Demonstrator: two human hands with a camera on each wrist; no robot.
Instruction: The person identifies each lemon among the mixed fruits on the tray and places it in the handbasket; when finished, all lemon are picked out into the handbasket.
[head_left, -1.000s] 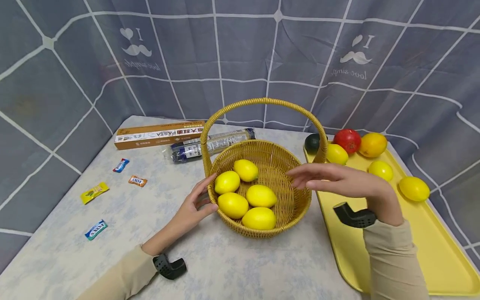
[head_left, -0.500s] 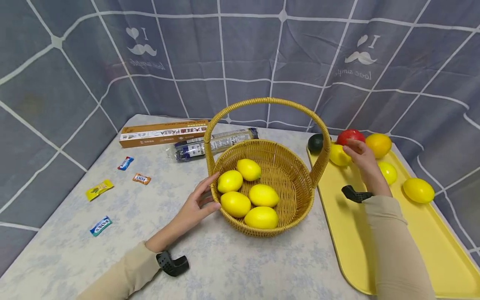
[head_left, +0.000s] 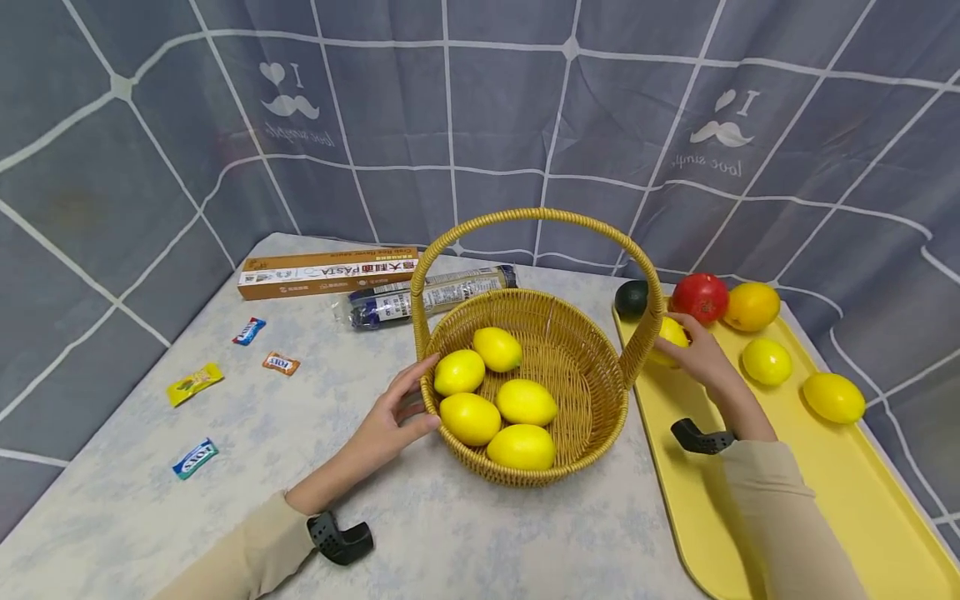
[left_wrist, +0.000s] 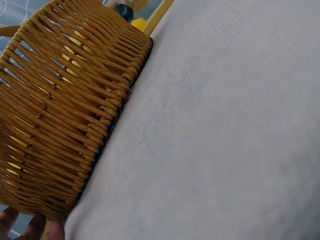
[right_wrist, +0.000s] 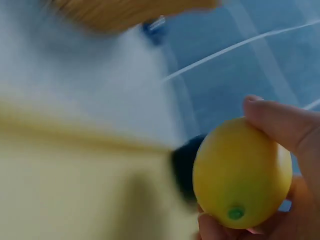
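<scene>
While blurred, the lemon [right_wrist: 242, 174] seemingly sits inside the right grip [head_left: 693, 354].

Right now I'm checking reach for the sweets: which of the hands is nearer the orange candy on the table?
Left. The left hand rests against the wicker basket, just right of the orange candy. The right hand grips a lemon over the yellow tray, beyond the basket.

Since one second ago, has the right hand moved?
Yes. The right hand left the space above the basket and went right and away, over the yellow tray, where it grips a lemon.
</scene>
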